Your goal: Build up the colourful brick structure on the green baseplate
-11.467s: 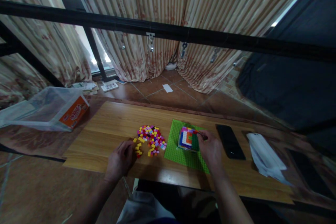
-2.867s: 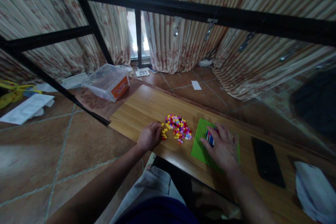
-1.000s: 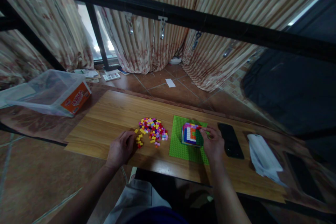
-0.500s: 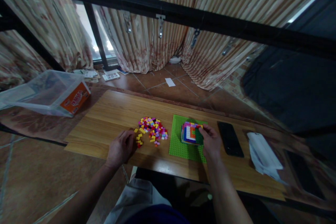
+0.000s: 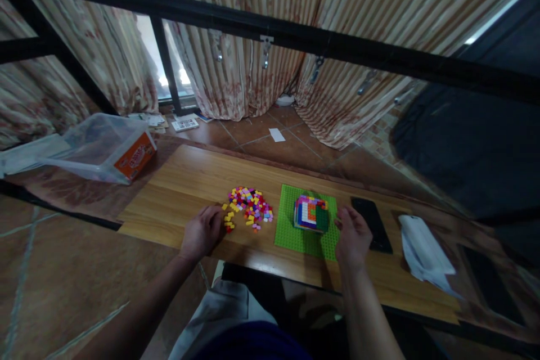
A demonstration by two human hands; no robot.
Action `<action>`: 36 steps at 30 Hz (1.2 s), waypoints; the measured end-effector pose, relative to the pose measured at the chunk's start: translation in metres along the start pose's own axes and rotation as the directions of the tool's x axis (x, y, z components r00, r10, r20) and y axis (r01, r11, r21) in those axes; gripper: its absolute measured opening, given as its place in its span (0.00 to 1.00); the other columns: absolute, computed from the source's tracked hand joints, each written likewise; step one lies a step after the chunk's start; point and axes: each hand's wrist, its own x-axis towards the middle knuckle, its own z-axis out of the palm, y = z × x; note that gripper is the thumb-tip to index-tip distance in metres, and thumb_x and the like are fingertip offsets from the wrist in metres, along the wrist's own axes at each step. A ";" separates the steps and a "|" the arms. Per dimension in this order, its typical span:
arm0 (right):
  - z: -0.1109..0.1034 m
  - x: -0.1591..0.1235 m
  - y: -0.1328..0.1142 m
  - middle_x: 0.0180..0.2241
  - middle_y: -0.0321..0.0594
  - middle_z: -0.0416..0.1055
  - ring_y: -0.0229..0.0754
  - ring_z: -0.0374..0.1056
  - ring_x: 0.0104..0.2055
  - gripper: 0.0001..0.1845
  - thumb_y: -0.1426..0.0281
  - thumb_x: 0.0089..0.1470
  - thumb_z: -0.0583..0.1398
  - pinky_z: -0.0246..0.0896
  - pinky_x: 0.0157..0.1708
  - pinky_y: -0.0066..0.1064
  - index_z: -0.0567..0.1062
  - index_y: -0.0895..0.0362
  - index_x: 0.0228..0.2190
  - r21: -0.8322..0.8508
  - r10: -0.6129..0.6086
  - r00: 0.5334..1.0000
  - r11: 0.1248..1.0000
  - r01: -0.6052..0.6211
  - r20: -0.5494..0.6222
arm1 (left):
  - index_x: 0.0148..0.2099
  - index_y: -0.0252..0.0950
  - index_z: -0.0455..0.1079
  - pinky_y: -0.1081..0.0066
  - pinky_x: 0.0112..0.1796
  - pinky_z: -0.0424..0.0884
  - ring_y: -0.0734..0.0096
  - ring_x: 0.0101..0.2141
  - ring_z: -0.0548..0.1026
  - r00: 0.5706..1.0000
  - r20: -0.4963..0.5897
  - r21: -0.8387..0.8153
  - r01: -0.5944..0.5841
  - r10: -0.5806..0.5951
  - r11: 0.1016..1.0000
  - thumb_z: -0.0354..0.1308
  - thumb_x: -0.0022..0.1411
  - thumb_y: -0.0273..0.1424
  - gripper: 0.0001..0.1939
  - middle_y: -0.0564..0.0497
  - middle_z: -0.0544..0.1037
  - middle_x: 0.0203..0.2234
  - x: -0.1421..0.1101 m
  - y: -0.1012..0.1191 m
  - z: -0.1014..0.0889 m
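Observation:
A square stack of toy bricks [image 5: 311,215] in rings of several colours stands on a green baseplate [image 5: 287,232]. My right hand [image 5: 353,235] hovers just right of the stack, apart from it, over the baseplate's right edge. Its fingers are loosely bent, with thumb and forefinger slightly apart and nothing visible between them. On the wooden board, my left hand [image 5: 204,232] rests beside a few yellow bricks [image 5: 228,217]. Its fingers are curled together, and their tips are partly hidden. A loose pile of small coloured bricks [image 5: 252,202] lies between that hand and the baseplate.
A black phone [image 5: 373,225] lies right of the baseplate, partly behind my right hand. Farther right are a white plastic packet [image 5: 426,247] and a dark flat object [image 5: 489,281]. A clear plastic bin [image 5: 105,146] with an orange label stands at the left. A black bar [image 5: 253,19] crosses above.
My right hand has let go of the brick stack and moved off to its right, uncovering its right side. My left hand stays beside the yellow bricks. The whole view has shifted slightly.

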 end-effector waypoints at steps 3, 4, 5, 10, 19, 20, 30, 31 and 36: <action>-0.003 -0.011 -0.017 0.33 0.40 0.75 0.39 0.70 0.32 0.19 0.58 0.48 0.65 0.64 0.34 0.32 0.78 0.59 0.37 -0.100 -0.115 0.993 0.989 0.113 -0.020 | 0.40 0.39 0.71 0.69 0.39 0.71 0.66 0.37 0.77 1.000 0.000 0.005 0.003 -0.003 1.000 0.49 0.67 0.33 0.10 0.49 0.79 0.36 -0.001 0.000 0.000; -0.001 -0.017 -0.021 0.32 0.40 0.76 0.40 0.70 0.32 0.19 0.58 0.48 0.65 0.65 0.35 0.33 0.78 0.59 0.37 -0.130 -0.155 0.988 0.980 0.153 -0.005 | 0.41 0.39 0.71 0.69 0.39 0.71 0.66 0.37 0.77 1.000 0.001 0.008 0.007 -0.007 1.000 0.49 0.67 0.33 0.10 0.49 0.79 0.36 -0.001 0.001 0.000; 0.001 -0.024 -0.025 0.32 0.41 0.76 0.41 0.70 0.33 0.18 0.58 0.49 0.65 0.65 0.36 0.34 0.78 0.59 0.36 -0.154 -0.189 0.982 0.970 0.190 0.023 | 0.41 0.39 0.71 0.69 0.39 0.70 0.66 0.37 0.77 1.000 0.008 0.009 0.009 -0.009 1.000 0.49 0.67 0.33 0.10 0.49 0.78 0.36 -0.001 0.001 0.000; 0.019 -0.073 -0.026 0.36 0.41 0.77 0.43 0.72 0.38 0.12 0.61 0.56 0.60 0.66 0.40 0.36 0.79 0.55 0.35 -0.230 -0.244 0.870 0.902 0.366 0.428 | 0.39 0.38 0.71 0.69 0.39 0.70 0.67 0.37 0.76 1.000 0.020 -0.002 0.022 -0.022 1.000 0.48 0.67 0.32 0.10 0.48 0.78 0.35 -0.002 0.005 -0.001; 0.055 -0.120 0.009 0.39 0.42 0.75 0.46 0.69 0.44 0.13 0.68 0.61 0.55 0.65 0.45 0.39 0.79 0.52 0.42 -0.237 -0.204 0.509 0.702 0.672 0.836 | 0.40 0.39 0.71 0.70 0.39 0.70 0.68 0.37 0.76 0.999 0.012 -0.021 0.033 -0.033 0.999 0.49 0.67 0.31 0.09 0.49 0.77 0.35 -0.004 0.005 0.000; 0.058 -0.120 0.012 0.39 0.42 0.74 0.47 0.68 0.44 0.13 0.68 0.61 0.55 0.64 0.45 0.39 0.79 0.52 0.42 -0.246 -0.204 0.498 0.677 0.693 0.843 | 0.40 0.39 0.71 0.70 0.39 0.70 0.68 0.37 0.76 0.999 0.013 -0.020 0.032 -0.032 0.999 0.49 0.67 0.31 0.09 0.49 0.77 0.35 -0.004 0.004 0.000; 0.067 -0.122 0.020 0.37 0.42 0.73 0.45 0.67 0.41 0.12 0.69 0.62 0.55 0.65 0.43 0.38 0.81 0.52 0.37 -0.233 -0.300 0.501 0.620 0.749 0.812 | 0.40 0.38 0.71 0.70 0.39 0.71 0.68 0.37 0.76 1.000 -0.017 -0.025 0.013 -0.014 1.000 0.50 0.67 0.31 0.09 0.49 0.78 0.36 -0.004 0.005 0.000; 0.066 -0.123 0.018 0.38 0.42 0.73 0.45 0.67 0.42 0.12 0.69 0.62 0.56 0.65 0.44 0.38 0.81 0.52 0.37 -0.223 -0.315 0.507 0.630 0.744 0.802 | 0.40 0.38 0.71 0.70 0.39 0.71 0.68 0.36 0.76 1.000 -0.017 -0.024 0.014 -0.014 1.000 0.49 0.67 0.31 0.09 0.49 0.78 0.35 -0.004 0.005 0.000; 0.052 -0.107 -0.002 0.39 0.41 0.73 0.43 0.68 0.43 0.11 0.67 0.62 0.57 0.66 0.44 0.37 0.81 0.51 0.36 -0.202 -0.388 0.579 0.679 0.706 0.717 | 0.40 0.38 0.71 0.70 0.38 0.71 0.67 0.36 0.76 1.000 -0.013 -0.010 -0.001 0.000 1.000 0.50 0.66 0.30 0.09 0.49 0.78 0.35 -0.003 0.004 -0.001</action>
